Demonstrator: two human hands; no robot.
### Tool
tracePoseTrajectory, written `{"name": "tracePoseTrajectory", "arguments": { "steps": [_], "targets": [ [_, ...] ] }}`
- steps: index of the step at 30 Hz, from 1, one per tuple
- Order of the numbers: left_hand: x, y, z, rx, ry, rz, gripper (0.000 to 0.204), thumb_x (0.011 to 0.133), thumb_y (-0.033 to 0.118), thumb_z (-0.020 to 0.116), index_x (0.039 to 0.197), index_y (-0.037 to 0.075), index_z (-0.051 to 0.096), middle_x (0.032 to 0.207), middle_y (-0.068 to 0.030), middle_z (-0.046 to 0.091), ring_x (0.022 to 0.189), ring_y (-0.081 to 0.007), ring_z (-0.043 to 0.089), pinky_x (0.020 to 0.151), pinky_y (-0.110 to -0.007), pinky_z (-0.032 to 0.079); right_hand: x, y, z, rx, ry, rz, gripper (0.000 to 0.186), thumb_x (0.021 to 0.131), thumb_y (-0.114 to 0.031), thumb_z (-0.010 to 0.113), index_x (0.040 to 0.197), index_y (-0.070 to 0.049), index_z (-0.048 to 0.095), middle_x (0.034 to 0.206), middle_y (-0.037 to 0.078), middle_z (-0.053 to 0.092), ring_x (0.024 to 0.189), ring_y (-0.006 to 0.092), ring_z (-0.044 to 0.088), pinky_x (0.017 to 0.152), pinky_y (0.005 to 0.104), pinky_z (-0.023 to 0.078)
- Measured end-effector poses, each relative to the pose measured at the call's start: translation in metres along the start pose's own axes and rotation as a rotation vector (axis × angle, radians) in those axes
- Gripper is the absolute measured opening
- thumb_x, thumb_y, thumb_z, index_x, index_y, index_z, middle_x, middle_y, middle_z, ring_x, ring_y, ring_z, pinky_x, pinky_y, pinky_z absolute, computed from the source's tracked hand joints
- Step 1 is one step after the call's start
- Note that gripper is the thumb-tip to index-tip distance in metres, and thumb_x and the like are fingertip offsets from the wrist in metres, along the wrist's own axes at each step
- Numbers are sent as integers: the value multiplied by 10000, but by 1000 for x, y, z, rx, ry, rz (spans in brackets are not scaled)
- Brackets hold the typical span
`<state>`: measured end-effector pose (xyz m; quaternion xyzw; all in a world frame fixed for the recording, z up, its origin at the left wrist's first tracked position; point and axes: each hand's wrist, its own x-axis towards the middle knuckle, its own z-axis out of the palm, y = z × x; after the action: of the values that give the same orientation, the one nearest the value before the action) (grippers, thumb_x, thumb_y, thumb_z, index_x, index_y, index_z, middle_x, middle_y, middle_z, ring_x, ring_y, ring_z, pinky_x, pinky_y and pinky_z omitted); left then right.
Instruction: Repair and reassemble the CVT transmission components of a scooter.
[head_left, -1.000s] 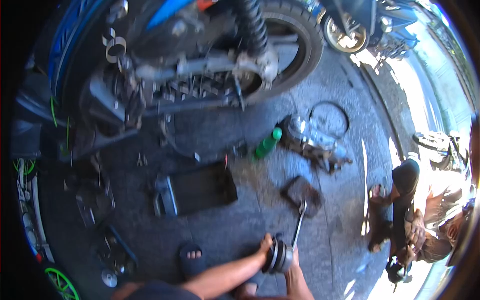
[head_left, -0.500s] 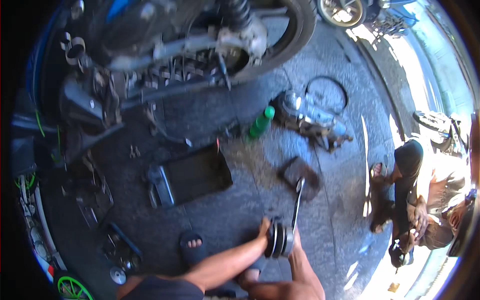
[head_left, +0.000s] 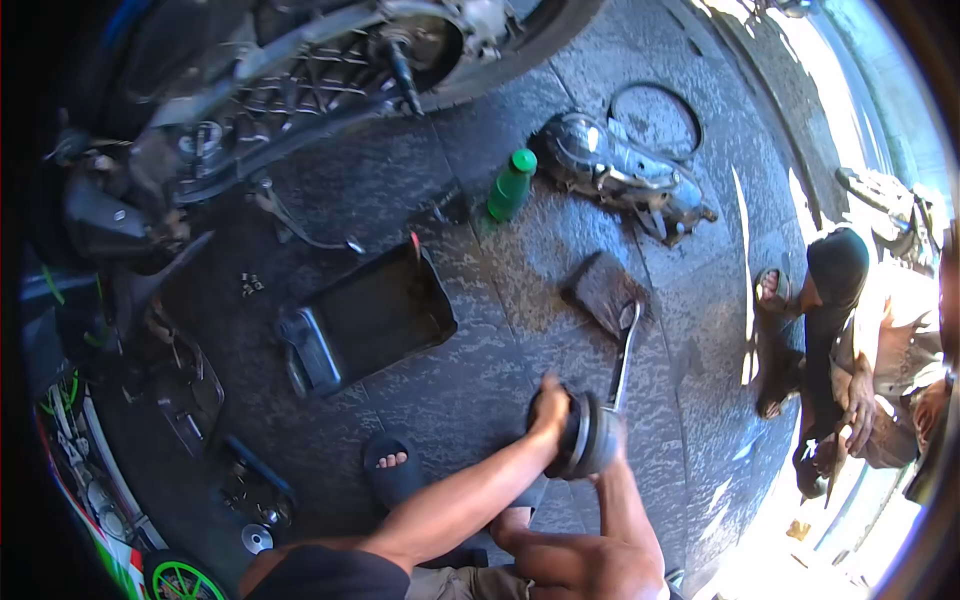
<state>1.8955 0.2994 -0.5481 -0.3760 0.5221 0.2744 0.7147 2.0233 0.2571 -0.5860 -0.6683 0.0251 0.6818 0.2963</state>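
Observation:
A dark, round, grooved clutch pulley (head_left: 582,437) is held above the floor near my knees. My left hand (head_left: 549,412) is closed around its left side, slightly smeared by motion. My right hand (head_left: 614,450) grips the pulley from its right side; most of its fingers are hidden behind it. A silver wrench (head_left: 624,358) slants up from the pulley's right side. Its far ring end lies over a brown block (head_left: 598,290) on the floor; the near end is hidden by the pulley and hand.
A black tray (head_left: 390,350) lies left of the block. Beyond stand a green bottle (head_left: 512,186), a metal engine cover (head_left: 625,170) and a black belt (head_left: 697,118). A partly dismantled scooter (head_left: 290,90) fills the upper left. At right, another person (head_left: 850,340) sits.
My hands and the pulley have moved slightly right and up in the picture, the wrench with them. The surroundings have shifted as my head moved; the scooter sits higher in view.

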Motion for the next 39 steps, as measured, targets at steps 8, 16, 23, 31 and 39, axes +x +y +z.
{"name": "tracePoseTrajectory", "arguments": {
  "steps": [8, 16, 23, 31, 39],
  "targets": [
    [125, -26, -49, 336, -11, 184, 836, 981, 690, 263, 1257, -13, 623, 1209, -201, 665, 1137, -294, 644, 977, -404, 507, 25, 3, -26, -82, -192, 171, 908, 949, -755, 221, 1335, -3, 553, 1218, 216, 657, 1077, 359, 661, 980, 498, 530],
    [97, -11, -50, 681, -439, 954, 763, 1029, 636, 176, 906, 47, 645, 796, -33, 554, 780, -154, 523, 764, -311, 432, 28, 4, -16, 92, -421, 96, 950, 906, -813, 253, 1296, -7, 571, 1148, 181, 680, 960, 300, 696, 870, 445, 580],
    [-39, -18, -7, 576, -1277, 1968, 498, 1019, 432, 356, 719, 89, 558, 767, -89, 478, 806, -289, 520, 789, -429, 405, -5, -5, -42, 274, -371, -482, 765, 937, -755, 355, 1046, -48, 623, 945, 69, 650, 868, 197, 637, 797, 342, 534],
    [56, -13, -33, 267, 159, 444, 788, 1006, 631, 286, 1193, -46, 641, 1110, -186, 701, 959, -326, 676, 892, -423, 525, 20, 25, -35, 8, -155, 147, 528, 1036, -467, 396, 1301, -46, 573, 1186, 119, 667, 1017, 278, 657, 931, 413, 521],
    [12, -7, 0, 480, -353, 888, 799, 1000, 680, 264, 928, 15, 701, 943, -133, 697, 895, -235, 659, 852, -361, 503, -9, -33, -2, -23, -255, -240, 795, 947, -740, 342, 1137, -23, 628, 1004, 128, 690, 879, 242, 674, 811, 376, 561]
  ]
}}
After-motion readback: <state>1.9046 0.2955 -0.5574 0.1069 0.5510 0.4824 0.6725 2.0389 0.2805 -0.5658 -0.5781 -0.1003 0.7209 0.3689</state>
